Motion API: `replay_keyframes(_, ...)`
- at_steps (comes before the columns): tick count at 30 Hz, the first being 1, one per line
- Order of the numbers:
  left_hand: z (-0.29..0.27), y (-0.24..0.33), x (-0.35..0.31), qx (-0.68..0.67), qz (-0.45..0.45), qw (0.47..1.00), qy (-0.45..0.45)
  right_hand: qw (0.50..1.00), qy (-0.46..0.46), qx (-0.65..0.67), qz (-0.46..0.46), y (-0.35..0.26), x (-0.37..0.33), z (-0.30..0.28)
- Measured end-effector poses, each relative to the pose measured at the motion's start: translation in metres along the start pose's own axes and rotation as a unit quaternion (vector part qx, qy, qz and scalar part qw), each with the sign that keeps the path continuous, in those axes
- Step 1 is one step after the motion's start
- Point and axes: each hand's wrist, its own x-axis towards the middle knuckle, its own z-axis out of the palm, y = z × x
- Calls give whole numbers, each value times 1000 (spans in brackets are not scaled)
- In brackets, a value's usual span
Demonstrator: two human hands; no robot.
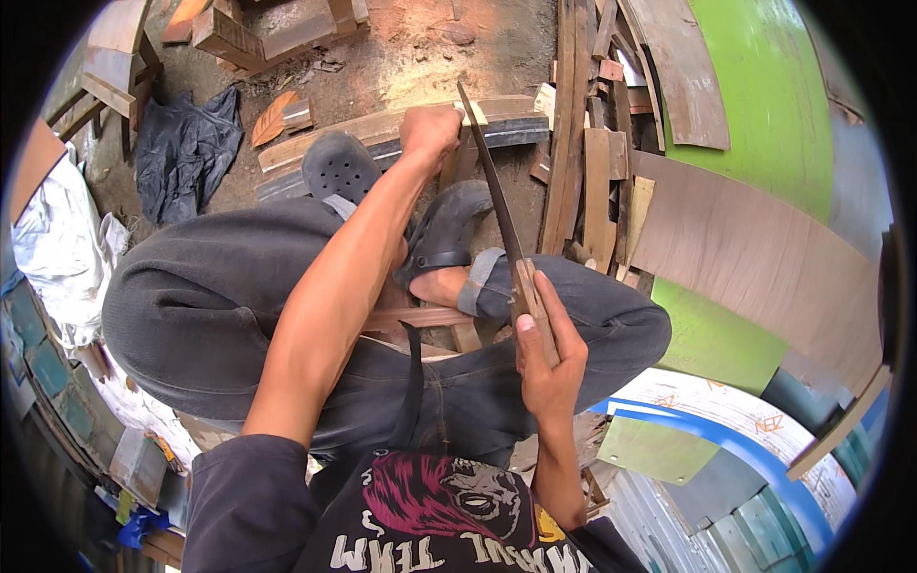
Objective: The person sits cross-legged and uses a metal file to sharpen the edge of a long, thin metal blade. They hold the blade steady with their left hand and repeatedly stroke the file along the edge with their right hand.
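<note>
My right hand grips the wooden handle of a handsaw, its thumb and forefinger lying along the handle. The saw's long dark blade points away from me, with its tip beyond the far wooden beam. Beside the far part of the blade, my left hand is closed on a narrow piece of wood with a pale end. That piece lies across the beam, and the hand hides much of it. Whether the blade touches the wood I cannot tell. My feet, in dark clogs, rest near the beam.
Long boards and offcuts are stacked on the right, next to a green panel and a brown plywood sheet. A black cloth lies on the dirt floor at left. Wooden frames stand at the far left.
</note>
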Motion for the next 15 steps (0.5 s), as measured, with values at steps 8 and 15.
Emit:
replay_keyframes(8, 16, -10, 18, 66, 12, 996, 51, 996, 18, -51, -67, -11, 135, 53)
replay_keyframes(15, 11, -8, -9, 162, 90, 981, 52, 1000, 4, -1, -2, -3, -16, -9)
